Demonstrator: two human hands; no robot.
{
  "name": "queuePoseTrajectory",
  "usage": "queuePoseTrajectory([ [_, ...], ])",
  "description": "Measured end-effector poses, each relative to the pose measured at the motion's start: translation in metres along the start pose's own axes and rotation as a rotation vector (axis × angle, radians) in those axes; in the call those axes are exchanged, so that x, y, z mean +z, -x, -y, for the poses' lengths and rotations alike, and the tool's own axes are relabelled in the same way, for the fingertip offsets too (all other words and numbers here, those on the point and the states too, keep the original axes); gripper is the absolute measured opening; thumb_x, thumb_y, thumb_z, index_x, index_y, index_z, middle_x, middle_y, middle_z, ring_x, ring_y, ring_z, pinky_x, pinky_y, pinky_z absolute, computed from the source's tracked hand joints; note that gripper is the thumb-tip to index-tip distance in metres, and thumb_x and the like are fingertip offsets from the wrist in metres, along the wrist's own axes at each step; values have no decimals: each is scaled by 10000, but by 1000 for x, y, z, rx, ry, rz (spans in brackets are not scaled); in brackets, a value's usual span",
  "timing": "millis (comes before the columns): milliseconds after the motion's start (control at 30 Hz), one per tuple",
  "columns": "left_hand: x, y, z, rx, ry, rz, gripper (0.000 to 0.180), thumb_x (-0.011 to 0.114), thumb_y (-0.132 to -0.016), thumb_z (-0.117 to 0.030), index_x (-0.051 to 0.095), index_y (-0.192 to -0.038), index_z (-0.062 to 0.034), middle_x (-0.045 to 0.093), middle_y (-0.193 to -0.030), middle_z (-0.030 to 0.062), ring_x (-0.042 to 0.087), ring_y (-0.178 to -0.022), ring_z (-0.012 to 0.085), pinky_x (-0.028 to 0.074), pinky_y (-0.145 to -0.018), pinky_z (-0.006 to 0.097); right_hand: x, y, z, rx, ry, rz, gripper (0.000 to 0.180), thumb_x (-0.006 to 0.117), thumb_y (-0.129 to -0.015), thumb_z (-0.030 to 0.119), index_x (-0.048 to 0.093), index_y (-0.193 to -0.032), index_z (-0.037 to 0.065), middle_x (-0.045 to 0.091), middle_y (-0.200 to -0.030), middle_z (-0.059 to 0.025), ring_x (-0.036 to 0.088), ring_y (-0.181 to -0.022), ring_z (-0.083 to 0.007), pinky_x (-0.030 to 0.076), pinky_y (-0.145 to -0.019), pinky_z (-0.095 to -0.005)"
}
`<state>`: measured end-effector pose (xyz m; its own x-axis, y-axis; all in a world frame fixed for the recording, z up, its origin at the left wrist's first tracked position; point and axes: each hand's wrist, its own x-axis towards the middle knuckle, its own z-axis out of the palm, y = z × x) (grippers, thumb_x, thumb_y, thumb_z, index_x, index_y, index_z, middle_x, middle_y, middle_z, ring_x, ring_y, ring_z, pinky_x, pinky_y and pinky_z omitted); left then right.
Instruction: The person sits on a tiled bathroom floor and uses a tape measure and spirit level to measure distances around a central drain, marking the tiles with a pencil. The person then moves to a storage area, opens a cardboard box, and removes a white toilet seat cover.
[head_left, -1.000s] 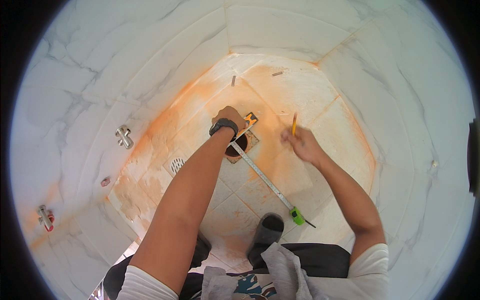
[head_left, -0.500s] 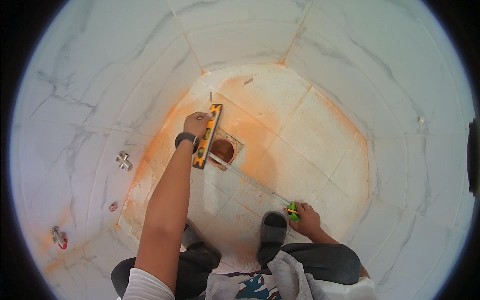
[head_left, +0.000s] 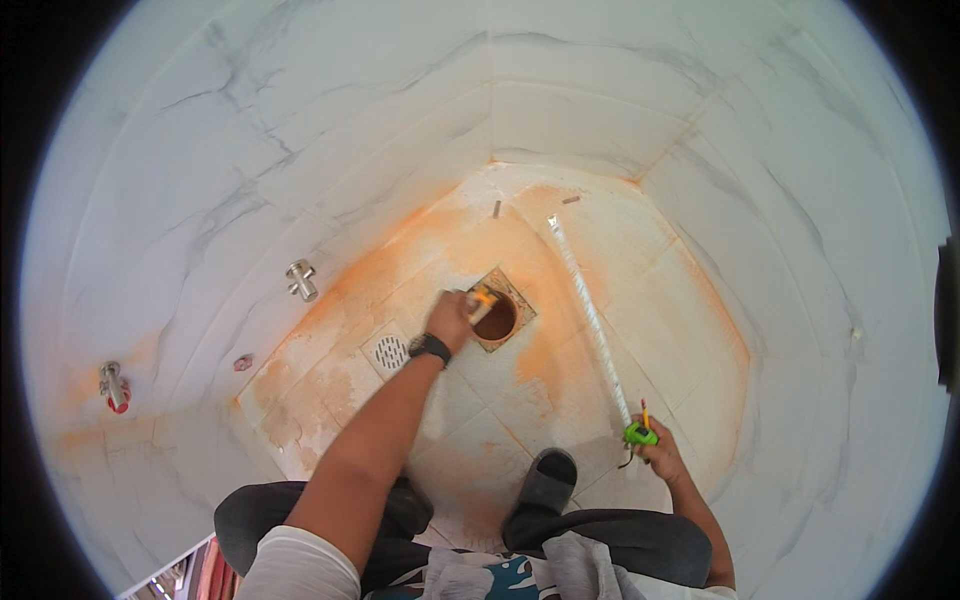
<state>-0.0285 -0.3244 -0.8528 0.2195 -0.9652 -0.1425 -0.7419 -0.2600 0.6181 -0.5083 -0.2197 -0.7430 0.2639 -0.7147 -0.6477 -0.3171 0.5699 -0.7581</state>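
Note:
My left hand (head_left: 452,316), a dark watch on its wrist, is closed on the yellow spirit level (head_left: 485,299). The level shows foreshortened and smeared by motion, at the left rim of the round pipe opening (head_left: 497,318) in the floor; its far end is hidden. At the right, my right hand (head_left: 662,455) grips a green tape measure (head_left: 640,435) together with a short yellow-orange pencil (head_left: 645,408). From the case the white blade (head_left: 592,315) stretches away over the floor tiles, past the right side of the opening, its hooked tip at the far end.
A square floor drain grate (head_left: 390,351) lies left of the opening. Two small grey strips (head_left: 497,209) rest near the far corner. Metal valves (head_left: 301,280) stick out of the left marbled wall. My slippered foot (head_left: 548,486) stands near me. Orange dust stains the tiles.
The level has left its flat place beside the opening and turned end-on. The tape's tip has come away from the level, and the blade has swung to point far ahead. My view has shifted left.

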Motion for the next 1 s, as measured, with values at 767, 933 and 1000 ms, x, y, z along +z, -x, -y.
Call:
queuePoseTrajectory([
  [767,11,6,-43,51,-108,-73,237,583,-987,-207,707,-1139,-72,683,-1071,137,601,-1013,343,470,-892,472,92,-188,99,-309,821,-285,474,656,-925,452,675,-1145,32,624,-949,-238,652,-858,-407,524,-743,-486],
  [933,17,7,-39,76,-41,-116,211,605,-971,-190,731,-1092,-72,697,-1061,140,588,-1021,347,456,-905,465,92,-188,104,-259,845,-284,500,644,-922,467,675,-1173,36,633,-973,-230,663,-886,-406,538,-762,-490],
  [1000,19,7,-38,83,-1,-137,225,614,-966,-195,726,-1113,-67,697,-1059,144,584,-1024,355,457,-905,466,96,-187,105,-220,879,-301,516,638,-922,481,676,-1188,40,637,-987,-227,666,-907,-406,540,-772,-487],
])
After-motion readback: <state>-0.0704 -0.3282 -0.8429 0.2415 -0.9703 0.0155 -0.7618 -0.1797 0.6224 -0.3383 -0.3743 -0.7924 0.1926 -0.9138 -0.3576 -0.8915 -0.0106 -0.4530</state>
